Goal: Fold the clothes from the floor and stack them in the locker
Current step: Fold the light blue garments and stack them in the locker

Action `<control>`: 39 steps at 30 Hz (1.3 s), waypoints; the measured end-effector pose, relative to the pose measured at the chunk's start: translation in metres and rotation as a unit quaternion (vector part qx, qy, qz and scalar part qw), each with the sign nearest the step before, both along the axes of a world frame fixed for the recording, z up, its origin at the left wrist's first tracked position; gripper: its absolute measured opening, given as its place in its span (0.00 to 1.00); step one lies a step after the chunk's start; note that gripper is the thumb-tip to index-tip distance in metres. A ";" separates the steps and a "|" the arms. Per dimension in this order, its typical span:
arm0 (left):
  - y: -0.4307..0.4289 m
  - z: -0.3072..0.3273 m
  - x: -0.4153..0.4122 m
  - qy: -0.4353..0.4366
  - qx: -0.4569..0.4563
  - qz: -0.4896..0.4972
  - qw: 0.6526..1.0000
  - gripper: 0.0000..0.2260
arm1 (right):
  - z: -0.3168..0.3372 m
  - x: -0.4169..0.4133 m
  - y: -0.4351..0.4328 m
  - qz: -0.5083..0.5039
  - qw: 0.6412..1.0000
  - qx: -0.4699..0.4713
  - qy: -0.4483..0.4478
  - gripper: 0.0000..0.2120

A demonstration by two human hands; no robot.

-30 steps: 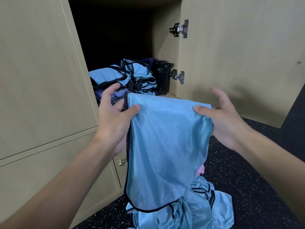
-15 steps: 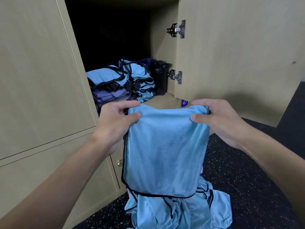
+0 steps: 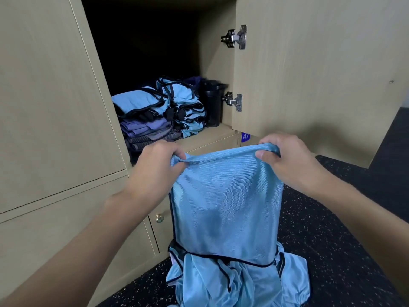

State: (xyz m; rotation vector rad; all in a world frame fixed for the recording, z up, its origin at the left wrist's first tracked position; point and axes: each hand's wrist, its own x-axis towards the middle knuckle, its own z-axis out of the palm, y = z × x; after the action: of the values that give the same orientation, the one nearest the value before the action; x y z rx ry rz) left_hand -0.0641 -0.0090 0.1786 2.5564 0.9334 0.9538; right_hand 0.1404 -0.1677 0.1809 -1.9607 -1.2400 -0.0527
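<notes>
A light blue garment with black trim (image 3: 225, 202) hangs folded in front of me, held up by its top edge. My left hand (image 3: 155, 167) grips the top left corner and my right hand (image 3: 285, 160) grips the top right corner. Below it a pile of more light blue clothes (image 3: 239, 282) lies on the dark speckled floor. Behind my hands the locker (image 3: 212, 135) stands open, with a stack of folded blue and purple clothes (image 3: 159, 114) on its shelf.
A black container (image 3: 213, 103) stands in the locker to the right of the stack. The locker door (image 3: 309, 63) hangs open on the right. Closed beige doors fill the left, and a small brass knob (image 3: 159, 218) sits on the lower door.
Both hands went from a loose pinch with spread fingers to a full grip on the garment's top corners and lowered it slightly. The cloth hangs shorter, its black hem higher above the floor pile.
</notes>
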 end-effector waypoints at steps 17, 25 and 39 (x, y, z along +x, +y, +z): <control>-0.009 -0.007 0.006 -0.074 -0.115 -0.098 0.986 0.09 | 0.000 0.001 -0.004 -0.027 0.997 -0.050 -0.059 0.05; -0.023 -0.009 0.015 -0.079 -0.108 -0.029 0.991 0.09 | 0.008 -0.018 0.000 -0.007 0.989 -0.077 0.129 0.05; -0.050 -0.001 0.021 -0.089 -0.281 -0.179 0.939 0.12 | 0.009 -0.055 0.014 0.096 0.855 0.019 0.510 0.06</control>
State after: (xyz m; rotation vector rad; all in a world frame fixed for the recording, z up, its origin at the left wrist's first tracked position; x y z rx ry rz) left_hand -0.0430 -0.0589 0.1772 2.0165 0.5535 0.6731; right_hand 0.0852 -0.1539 0.1895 -1.4292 -0.6686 0.9391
